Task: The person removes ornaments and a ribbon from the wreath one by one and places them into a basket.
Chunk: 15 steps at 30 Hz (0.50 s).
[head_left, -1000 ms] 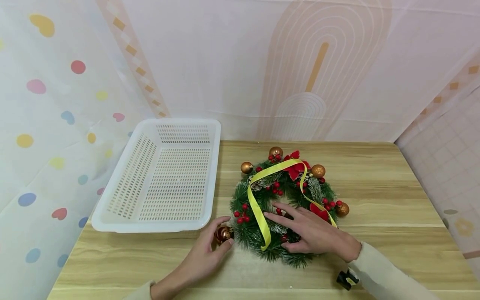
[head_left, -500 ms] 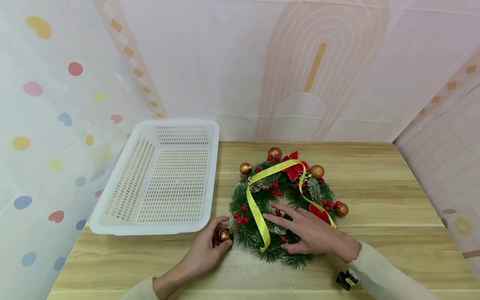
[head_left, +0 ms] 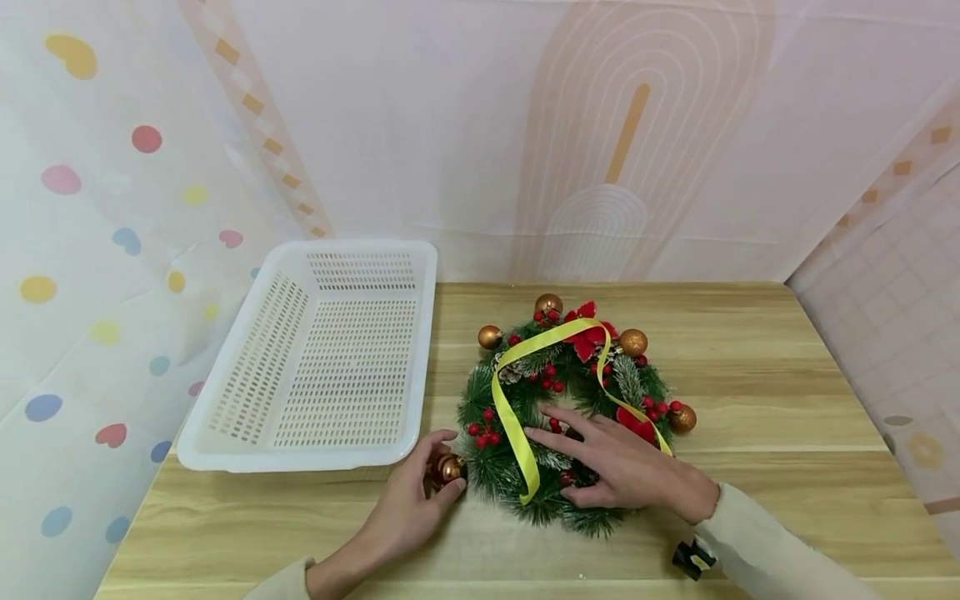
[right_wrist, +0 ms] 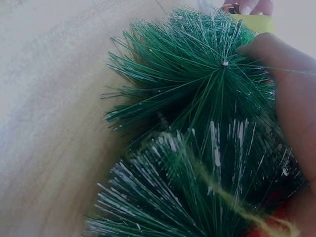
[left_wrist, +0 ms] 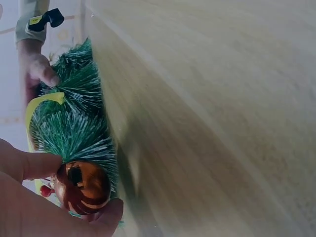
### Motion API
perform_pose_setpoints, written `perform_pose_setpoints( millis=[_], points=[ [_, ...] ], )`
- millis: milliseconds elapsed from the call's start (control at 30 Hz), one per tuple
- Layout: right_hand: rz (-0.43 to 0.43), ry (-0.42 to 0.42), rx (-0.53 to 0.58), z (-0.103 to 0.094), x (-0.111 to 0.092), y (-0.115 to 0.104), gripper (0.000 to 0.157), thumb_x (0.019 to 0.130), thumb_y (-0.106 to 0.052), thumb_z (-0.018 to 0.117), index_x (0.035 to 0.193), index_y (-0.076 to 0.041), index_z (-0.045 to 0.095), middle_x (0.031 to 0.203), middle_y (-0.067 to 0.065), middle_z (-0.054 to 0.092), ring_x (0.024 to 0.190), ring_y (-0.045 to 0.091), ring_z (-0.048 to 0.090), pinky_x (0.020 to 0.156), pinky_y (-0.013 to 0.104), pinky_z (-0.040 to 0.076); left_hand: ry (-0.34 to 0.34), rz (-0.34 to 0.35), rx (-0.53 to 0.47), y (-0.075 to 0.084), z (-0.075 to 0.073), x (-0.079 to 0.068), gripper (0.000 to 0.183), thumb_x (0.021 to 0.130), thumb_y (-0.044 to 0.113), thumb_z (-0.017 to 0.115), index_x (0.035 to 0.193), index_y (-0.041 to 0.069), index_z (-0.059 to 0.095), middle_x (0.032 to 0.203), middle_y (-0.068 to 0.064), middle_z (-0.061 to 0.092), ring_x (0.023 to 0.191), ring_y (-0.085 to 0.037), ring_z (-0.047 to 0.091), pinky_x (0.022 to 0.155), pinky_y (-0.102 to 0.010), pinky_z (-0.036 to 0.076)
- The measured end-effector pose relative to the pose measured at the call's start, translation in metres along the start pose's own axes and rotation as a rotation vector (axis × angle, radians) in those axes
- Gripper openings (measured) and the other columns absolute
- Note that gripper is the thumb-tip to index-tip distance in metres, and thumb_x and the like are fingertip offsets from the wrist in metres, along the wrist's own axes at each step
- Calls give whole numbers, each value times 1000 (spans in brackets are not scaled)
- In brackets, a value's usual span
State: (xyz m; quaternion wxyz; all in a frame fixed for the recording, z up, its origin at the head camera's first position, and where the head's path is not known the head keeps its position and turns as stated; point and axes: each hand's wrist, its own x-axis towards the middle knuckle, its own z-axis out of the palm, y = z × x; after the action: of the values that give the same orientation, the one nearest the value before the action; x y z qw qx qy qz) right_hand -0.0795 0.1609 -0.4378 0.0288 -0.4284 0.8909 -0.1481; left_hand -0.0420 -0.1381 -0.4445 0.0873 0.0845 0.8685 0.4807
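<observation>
A green Christmas wreath [head_left: 498, 471] lies on the table, trimmed with red berries, red flowers, pinecones and copper baubles. Across its top runs a loose yellow ribbon [head_left: 516, 427]. At the wreath's lower left edge, my left hand [head_left: 405, 512] holds a shiny copper bauble [head_left: 450, 469] between thumb and fingers; the left wrist view shows this bauble [left_wrist: 83, 187] close up against the greenery. My right hand [head_left: 618, 458] rests on the wreath's lower right, fingers spread toward its centre. In the right wrist view, the thumb [right_wrist: 281, 59] touches the green needles, and the other fingertips are out of sight.
A white perforated plastic basket [head_left: 424, 358] stands on the table left of the wreath, nothing inside it. The wooden table [head_left: 765, 375] meets a patterned cloth backdrop [head_left: 480, 167] at the back. A small black device [head_left: 693, 557] is worn at the right wrist.
The left hand's fingers have closed slightly more around the bauble. The head view has shifted a little. The right hand and wreath stay as they were.
</observation>
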Motion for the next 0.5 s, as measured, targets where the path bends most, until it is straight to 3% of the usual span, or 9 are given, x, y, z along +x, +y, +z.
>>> perform_pose_setpoints(
  millis=[233,500],
  points=[
    [-3,6,1,-1,0,0,79,84,-43,65,148,-35,19,151,8,25,92,6,56,84,40,45,23,-32,2,5,-1,-4,54,77,9,73,125,16,48,103,0,59,97,-16,56,89,-42,44],
    [19,-9,3,-1,0,-1,79,84,-44,64,148,-37,18,151,6,24,90,8,52,81,37,45,22,-51,-66,14,1,-10,58,76,10,75,126,15,46,106,-1,55,96,-13,56,87,-30,47]
  ],
)
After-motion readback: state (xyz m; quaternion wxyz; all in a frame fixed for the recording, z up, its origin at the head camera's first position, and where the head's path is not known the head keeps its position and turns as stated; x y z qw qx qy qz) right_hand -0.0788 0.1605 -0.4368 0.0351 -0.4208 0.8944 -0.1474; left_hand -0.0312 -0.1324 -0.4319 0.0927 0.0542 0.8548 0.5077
